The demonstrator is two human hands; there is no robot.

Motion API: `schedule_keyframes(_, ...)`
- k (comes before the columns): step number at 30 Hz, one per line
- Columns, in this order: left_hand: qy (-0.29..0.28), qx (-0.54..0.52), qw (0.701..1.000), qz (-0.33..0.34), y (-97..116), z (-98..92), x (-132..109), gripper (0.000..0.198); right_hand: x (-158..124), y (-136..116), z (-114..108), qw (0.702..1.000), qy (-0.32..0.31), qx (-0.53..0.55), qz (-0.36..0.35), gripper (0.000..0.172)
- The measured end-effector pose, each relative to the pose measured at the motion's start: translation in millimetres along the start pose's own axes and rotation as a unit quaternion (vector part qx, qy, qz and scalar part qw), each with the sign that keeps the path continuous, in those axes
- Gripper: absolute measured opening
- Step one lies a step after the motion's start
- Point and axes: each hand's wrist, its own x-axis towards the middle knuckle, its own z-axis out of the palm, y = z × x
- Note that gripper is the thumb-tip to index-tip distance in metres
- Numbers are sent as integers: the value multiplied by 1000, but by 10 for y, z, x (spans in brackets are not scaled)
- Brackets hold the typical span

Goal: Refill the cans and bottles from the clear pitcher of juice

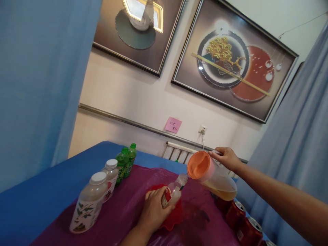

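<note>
My left hand was wrapped shut round a small bottle, tilted, mouth up toward the jug. Bottle was over a red dish on the purple cloth. My right hand gripped the jug at its far side, probably the handle, hard to see. Jug was tipped, orange lid at the bottle's mouth, amber liquid pooled low. White-capped bottles and green bottles stood left; red cans right.
</note>
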Motion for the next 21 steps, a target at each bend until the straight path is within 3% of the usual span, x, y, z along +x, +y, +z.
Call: schedule_keyframes(21, -5, 2, 1000, -2, -9, 19, 1, 50, -6, 21, -10, 1000, 3, -10, -2, 59)
